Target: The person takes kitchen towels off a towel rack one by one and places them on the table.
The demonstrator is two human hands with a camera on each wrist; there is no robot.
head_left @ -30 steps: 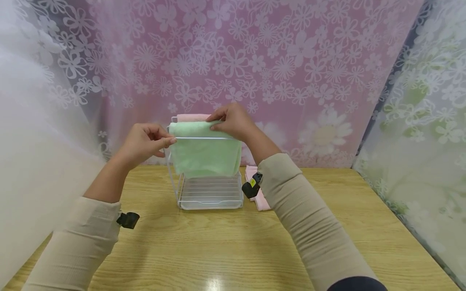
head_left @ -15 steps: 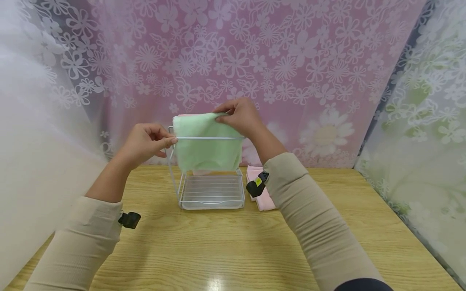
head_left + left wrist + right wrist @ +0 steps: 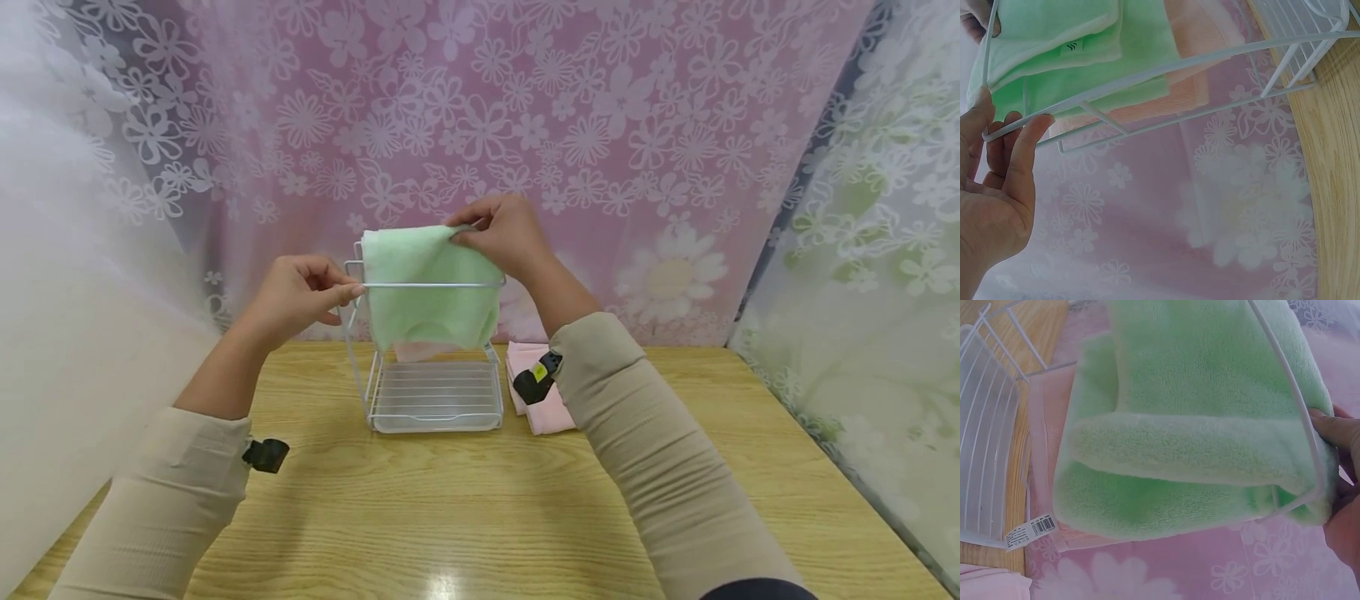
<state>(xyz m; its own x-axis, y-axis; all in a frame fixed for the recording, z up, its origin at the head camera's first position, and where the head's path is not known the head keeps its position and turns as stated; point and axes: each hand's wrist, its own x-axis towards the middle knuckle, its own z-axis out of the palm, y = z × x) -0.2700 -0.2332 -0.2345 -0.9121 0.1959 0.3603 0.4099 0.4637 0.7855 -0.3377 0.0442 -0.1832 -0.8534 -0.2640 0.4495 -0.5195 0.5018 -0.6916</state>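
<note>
A white wire rack stands on the table, a green towel draped over its upper bars. My left hand pinches the left corner of the rack's front rail; in the left wrist view, thumb and fingers close round the bent wire. My right hand grips the top fold of the green towel near its right end, thumb in front. In the right wrist view the towel's lower folds hang loosely inside the rail. A peach-pink towel hangs behind it, mostly hidden.
The rack's base holds a translucent tray under wire bars. Right of it lies a folded pink cloth, partly covered by the right wrist camera. A paper tag hangs from the rack. Floral curtains enclose the wooden table.
My right hand has moved up and to the right, raising the green towel's top fold. More of the pink towel's lower edge shows behind. The left hand stays on the rail.
</note>
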